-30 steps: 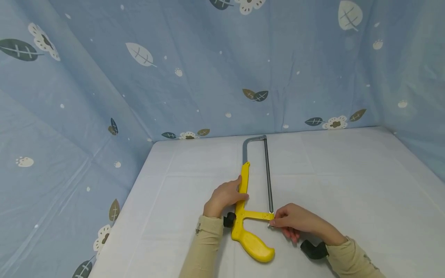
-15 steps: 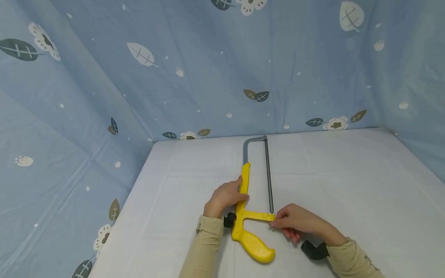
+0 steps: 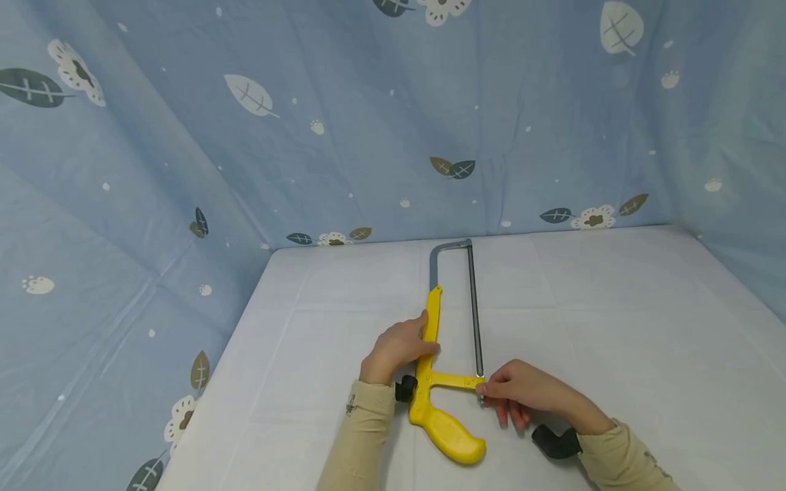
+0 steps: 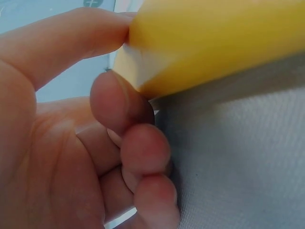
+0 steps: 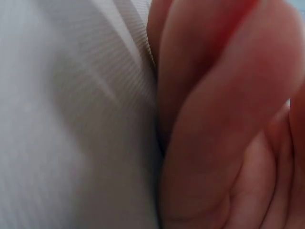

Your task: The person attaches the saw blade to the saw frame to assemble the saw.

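A hacksaw [image 3: 454,436] with a yellow handle and frame and a grey front bow lies flat on the white cloth in the head view. Its dark blade [image 3: 475,307] runs along the right side. My left hand [image 3: 396,348] grips the yellow frame, thumb on the near side and fingers round the far edge; the left wrist view shows the yellow frame [image 4: 214,43] between thumb and curled fingers. At the blade's near end, my right hand [image 3: 522,389] pinches a small metal wing nut [image 3: 481,399] below the yellow crosspiece. The right wrist view shows only curled fingers [image 5: 209,119] against the cloth.
The white cloth-covered table [image 3: 614,307] extends on both sides of the saw. A blue patterned curtain [image 3: 381,123] hangs behind and at the sides. Black wrist mounts [image 3: 555,442] sit at both cuffs.
The right thumb and fingers have shifted slightly at the wing nut, and the nut now looks turned. The left hand and the saw frame stay put.
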`<state>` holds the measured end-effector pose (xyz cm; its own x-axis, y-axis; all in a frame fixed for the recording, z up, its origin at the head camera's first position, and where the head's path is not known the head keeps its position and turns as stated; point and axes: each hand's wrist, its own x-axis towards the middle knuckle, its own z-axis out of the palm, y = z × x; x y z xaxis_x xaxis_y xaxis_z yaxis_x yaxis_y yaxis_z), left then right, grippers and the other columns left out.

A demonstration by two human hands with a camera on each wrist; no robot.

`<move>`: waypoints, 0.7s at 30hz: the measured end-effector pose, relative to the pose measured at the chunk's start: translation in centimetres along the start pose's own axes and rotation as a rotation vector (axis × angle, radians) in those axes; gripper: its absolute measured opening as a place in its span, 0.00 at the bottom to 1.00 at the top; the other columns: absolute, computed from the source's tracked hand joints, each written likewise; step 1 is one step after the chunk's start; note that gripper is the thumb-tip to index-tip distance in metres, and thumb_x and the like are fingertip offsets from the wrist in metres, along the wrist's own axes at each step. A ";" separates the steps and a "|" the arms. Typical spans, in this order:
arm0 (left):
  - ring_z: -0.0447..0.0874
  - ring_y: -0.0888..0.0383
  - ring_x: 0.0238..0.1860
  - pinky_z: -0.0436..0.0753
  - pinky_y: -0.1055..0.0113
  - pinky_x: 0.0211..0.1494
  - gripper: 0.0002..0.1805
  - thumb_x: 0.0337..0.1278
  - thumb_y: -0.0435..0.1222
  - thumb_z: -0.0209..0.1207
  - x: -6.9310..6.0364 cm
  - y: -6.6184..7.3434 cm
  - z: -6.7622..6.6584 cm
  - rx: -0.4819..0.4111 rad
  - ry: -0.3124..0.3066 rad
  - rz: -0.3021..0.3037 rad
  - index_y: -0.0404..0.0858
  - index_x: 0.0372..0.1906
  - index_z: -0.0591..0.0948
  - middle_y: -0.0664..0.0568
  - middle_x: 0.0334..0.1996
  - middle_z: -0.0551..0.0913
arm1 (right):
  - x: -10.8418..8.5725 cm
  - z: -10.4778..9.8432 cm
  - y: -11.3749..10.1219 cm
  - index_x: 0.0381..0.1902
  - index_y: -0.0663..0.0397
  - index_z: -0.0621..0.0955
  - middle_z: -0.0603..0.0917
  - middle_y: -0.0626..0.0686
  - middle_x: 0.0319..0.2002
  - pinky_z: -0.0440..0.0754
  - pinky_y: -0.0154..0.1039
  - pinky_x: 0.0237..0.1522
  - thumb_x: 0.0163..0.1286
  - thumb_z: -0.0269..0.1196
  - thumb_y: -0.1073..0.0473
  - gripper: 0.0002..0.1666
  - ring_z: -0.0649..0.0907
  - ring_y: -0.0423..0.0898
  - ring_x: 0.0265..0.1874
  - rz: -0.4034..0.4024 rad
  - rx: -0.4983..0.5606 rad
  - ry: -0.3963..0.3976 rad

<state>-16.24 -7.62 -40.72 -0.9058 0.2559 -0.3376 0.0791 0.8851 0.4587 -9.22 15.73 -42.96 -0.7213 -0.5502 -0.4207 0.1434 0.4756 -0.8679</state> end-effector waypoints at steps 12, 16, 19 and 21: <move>0.69 0.56 0.49 0.68 0.58 0.52 0.41 0.49 0.51 0.58 -0.1 0.0 -0.1 -0.001 -0.010 -0.004 0.47 0.68 0.55 0.52 0.60 0.68 | -0.1 -0.1 -0.2 0.29 0.57 0.81 0.80 0.54 0.16 0.68 0.28 0.10 0.61 0.56 0.44 0.21 0.73 0.40 0.07 -0.005 0.026 -0.029; 0.69 0.56 0.49 0.68 0.58 0.52 0.41 0.50 0.50 0.57 -0.1 -0.1 -0.1 0.004 -0.007 0.004 0.46 0.68 0.56 0.51 0.60 0.68 | -0.1 -0.1 -0.1 0.28 0.58 0.81 0.79 0.53 0.15 0.68 0.28 0.10 0.62 0.56 0.47 0.19 0.73 0.40 0.07 -0.028 0.034 -0.040; 0.70 0.57 0.47 0.69 0.59 0.51 0.41 0.50 0.50 0.57 -0.1 -0.1 -0.1 0.007 -0.006 0.008 0.46 0.68 0.56 0.51 0.60 0.68 | -0.1 -0.2 -0.1 0.27 0.58 0.81 0.76 0.50 0.13 0.68 0.29 0.10 0.62 0.57 0.47 0.19 0.72 0.40 0.07 -0.026 0.026 -0.025; 0.70 0.57 0.46 0.69 0.59 0.50 0.41 0.50 0.50 0.57 0.0 0.0 -0.1 0.009 -0.007 0.009 0.46 0.68 0.56 0.52 0.60 0.68 | -0.1 -0.2 -0.1 0.26 0.59 0.80 0.74 0.48 0.11 0.68 0.29 0.10 0.61 0.58 0.46 0.20 0.71 0.40 0.07 -0.017 0.020 -0.012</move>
<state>-16.27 -7.73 -40.61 -0.9022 0.2666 -0.3390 0.0911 0.8862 0.4543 -9.29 15.87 -42.82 -0.7156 -0.5665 -0.4086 0.1448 0.4520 -0.8802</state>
